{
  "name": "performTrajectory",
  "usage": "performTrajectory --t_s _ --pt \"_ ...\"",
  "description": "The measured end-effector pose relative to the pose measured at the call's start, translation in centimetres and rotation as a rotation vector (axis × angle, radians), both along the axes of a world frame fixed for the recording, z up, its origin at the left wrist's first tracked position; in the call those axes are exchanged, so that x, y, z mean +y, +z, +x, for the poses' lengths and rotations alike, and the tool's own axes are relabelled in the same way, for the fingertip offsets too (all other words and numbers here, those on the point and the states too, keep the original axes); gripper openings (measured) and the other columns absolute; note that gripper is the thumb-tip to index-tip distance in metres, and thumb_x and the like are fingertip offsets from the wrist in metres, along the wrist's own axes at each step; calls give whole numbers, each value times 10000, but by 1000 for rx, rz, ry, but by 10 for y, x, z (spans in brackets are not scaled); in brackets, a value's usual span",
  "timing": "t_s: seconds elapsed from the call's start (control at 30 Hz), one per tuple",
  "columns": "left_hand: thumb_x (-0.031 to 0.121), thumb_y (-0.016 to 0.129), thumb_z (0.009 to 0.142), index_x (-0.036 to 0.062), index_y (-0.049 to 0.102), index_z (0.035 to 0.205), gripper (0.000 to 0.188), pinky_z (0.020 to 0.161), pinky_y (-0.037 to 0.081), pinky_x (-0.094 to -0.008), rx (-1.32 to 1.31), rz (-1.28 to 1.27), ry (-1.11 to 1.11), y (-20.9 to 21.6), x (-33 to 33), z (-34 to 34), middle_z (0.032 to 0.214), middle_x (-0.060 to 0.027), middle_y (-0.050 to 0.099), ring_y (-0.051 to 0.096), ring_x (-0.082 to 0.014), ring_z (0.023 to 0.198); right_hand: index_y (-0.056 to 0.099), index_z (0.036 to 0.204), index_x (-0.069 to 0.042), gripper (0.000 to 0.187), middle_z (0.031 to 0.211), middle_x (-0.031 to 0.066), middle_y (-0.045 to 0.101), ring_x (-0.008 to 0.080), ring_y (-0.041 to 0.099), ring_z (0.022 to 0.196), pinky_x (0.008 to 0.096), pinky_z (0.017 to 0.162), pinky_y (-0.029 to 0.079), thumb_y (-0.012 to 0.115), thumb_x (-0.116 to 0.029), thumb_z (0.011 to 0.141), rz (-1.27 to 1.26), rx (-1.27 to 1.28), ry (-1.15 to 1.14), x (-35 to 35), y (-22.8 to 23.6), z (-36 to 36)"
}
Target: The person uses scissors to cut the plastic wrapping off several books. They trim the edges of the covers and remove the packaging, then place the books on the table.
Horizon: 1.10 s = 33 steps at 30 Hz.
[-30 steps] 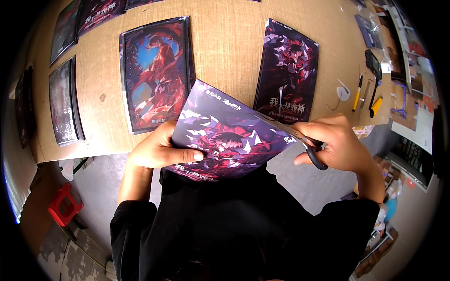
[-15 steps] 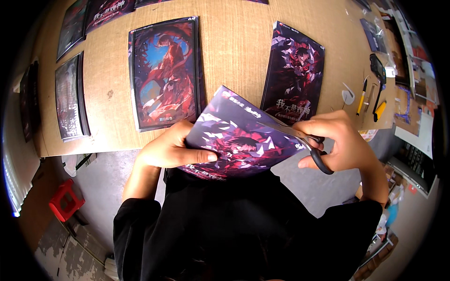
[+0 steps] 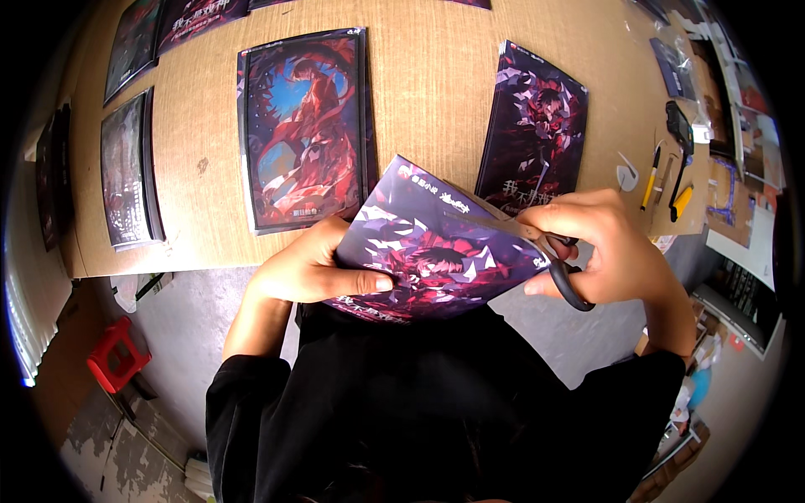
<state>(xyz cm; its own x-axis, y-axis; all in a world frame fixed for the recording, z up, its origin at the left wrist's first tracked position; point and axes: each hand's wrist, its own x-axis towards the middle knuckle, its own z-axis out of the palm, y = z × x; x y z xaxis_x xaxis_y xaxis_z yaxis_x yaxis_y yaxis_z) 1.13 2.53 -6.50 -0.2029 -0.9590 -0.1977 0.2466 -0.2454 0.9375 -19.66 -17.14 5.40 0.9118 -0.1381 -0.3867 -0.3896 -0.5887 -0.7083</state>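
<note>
My left hand (image 3: 319, 267) grips the left side of a dark purple illustrated packet (image 3: 436, 260), thumb on its front and fingers hidden behind. The packet tilts in front of my body, just off the table's near edge. In my right hand (image 3: 599, 243) is a pair of scissors (image 3: 572, 285) with black handles, thumb and fingers at the loops. The blades lie along the packet's upper right edge, pointing up and left. I cannot tell whether one blade is inside the packet.
On the wooden table (image 3: 428, 92) lie a red-and-blue illustrated stack (image 3: 306, 138) and a purple stack (image 3: 537, 126). A greyish stack (image 3: 127, 172) sits at the left. A black-and-yellow cutter (image 3: 679, 134) and a yellow pen-like tool (image 3: 650, 180) lie right. A red stool (image 3: 119, 356) stands on the floor.
The table and its stacks have shifted slightly right in the view. Both hands keep their holds, and the scissors stay at the packet's upper right edge.
</note>
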Motion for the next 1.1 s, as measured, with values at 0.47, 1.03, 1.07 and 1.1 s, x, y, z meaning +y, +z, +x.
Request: performTrajectory --t_s 0.47,1.03,1.07,1.1 --pt "34 782 677 -49 551 1144 528 913 414 -333 -16 84 -75 -1 2 4 1112 -99 611 537 -178 1048 638 886 -24 403 597 53 546 158 493 485 277 452 382 820 -235 594 -52 -100 27 0 -1 -2" --pt "21 778 682 -52 521 1174 560 905 424 -329 -13 93 -65 -1 2 4 1100 -101 617 548 -173 1031 619 888 -34 378 584 63 524 162 493 467 287 441 373 812 -228 627 -15 -82 -52 7 -7 -6" --pt "26 778 683 -52 520 1175 561 904 425 -328 -14 99 -68 -2 2 4 1098 -100 617 548 -172 1028 617 884 -32 376 586 67 524 169 493 469 290 443 373 811 -228 629 -16 -75 -48 7 -7 -6" --pt "28 778 685 -52 522 1172 556 902 426 -327 -25 107 -65 -1 2 4 1096 -100 618 549 -172 1026 615 881 -30 374 587 71 523 177 493 470 292 445 373 810 -228 631 -17 -68 -44 6 -8 -7"
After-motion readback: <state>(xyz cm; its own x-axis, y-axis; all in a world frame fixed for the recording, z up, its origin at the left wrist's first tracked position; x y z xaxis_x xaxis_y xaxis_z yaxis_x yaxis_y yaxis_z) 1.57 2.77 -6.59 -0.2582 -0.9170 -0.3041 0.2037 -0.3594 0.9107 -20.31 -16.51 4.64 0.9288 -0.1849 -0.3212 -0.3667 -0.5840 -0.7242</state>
